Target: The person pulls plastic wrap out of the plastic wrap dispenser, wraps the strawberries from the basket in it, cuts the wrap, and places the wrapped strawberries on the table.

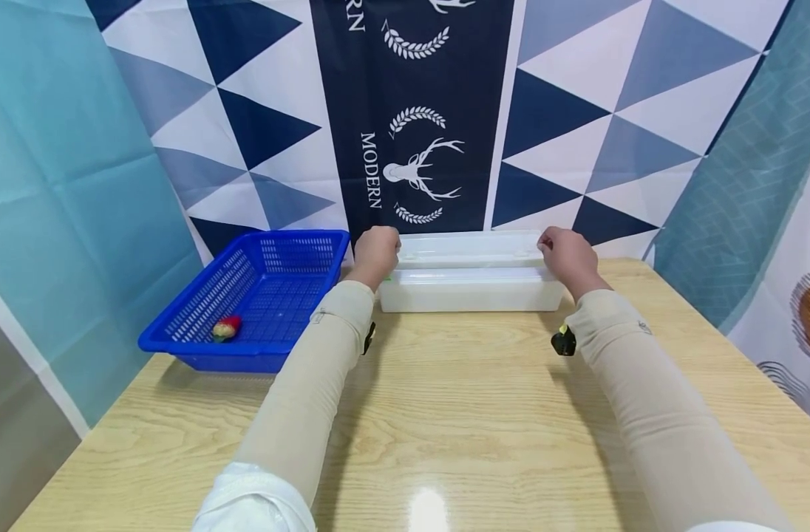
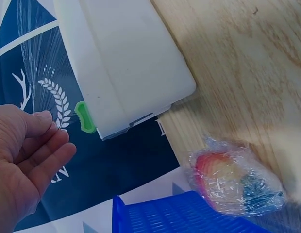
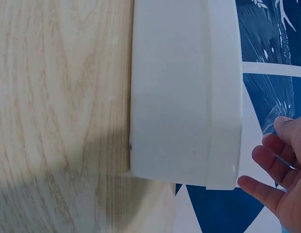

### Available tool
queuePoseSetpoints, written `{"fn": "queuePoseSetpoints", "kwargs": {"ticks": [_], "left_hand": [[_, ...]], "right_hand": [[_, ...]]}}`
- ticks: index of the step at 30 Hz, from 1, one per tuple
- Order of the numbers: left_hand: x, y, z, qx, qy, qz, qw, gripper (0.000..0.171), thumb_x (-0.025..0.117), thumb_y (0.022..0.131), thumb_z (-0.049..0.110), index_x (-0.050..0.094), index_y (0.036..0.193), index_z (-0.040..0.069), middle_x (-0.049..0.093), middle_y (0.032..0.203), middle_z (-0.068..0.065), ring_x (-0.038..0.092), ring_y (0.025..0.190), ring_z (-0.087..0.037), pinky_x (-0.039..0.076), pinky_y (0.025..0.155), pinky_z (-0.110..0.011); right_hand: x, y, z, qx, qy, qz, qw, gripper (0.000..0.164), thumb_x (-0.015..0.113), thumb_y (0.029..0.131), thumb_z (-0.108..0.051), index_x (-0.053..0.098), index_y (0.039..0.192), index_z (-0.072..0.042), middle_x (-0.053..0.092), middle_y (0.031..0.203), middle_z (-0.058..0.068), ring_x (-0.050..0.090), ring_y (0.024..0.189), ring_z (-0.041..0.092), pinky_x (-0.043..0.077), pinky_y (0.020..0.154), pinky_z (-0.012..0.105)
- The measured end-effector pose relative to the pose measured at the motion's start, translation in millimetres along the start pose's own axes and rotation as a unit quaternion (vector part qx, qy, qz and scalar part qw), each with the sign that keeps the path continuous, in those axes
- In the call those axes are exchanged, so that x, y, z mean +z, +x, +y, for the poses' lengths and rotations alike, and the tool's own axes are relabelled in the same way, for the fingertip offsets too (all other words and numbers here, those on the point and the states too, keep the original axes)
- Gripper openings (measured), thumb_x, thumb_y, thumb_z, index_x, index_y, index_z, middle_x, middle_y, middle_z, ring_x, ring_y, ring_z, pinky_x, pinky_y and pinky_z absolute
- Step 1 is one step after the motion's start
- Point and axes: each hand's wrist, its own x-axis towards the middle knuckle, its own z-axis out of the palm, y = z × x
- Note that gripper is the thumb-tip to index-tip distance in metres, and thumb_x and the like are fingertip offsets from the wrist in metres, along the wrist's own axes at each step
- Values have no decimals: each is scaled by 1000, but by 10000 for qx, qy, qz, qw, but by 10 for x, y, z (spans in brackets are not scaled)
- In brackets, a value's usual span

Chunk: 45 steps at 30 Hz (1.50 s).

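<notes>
While we see the left hand [image 1: 376, 255] and right hand [image 1: 570, 258] (both loosely curled) pinching clear film [image 2: 39, 53], it stretches along the white box [image 1: 471, 297].

Blue basket [image 1: 285, 290] on table [image 1: 458, 414]; inside, 1 red-yellow item [image 1: 226, 329], possibly fruit.

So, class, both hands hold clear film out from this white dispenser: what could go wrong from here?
The film could tear or bunch up, since creases fan out where the right fingers pinch it. The dispenser might slide or tip under a harder pull, as nothing visible holds it down. The left fingers appear to pinch only the film's edge, so it could slip free.
</notes>
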Motion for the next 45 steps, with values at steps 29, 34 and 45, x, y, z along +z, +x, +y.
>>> {"fn": "queuePoseSetpoints", "kwargs": {"ticks": [29,34,45], "left_hand": [[-285,63,22,235,117,718,9971,25,56,86,-7,61,69,10,55,69,0,49,65,-17,45,60,-29],[-360,67,32,137,53,704,9974,21,59,86,-7,72,86,10,69,88,-1,59,77,-18,52,72,-33],[-483,74,73,189,150,828,9963,21,60,85,-5,62,77,14,60,78,2,52,71,-17,48,66,-32]], "right_hand": [[-315,115,-175,126,-152,141,9997,20,49,101,-14,62,109,-1,64,107,22,58,95,41,45,77,55],[-357,152,-240,225,-220,154,9994,22,48,102,-16,62,111,0,63,109,22,57,98,41,44,79,56],[-461,178,-276,308,-368,146,9987,27,48,103,-18,61,117,1,62,111,24,56,99,41,44,81,56]]}}
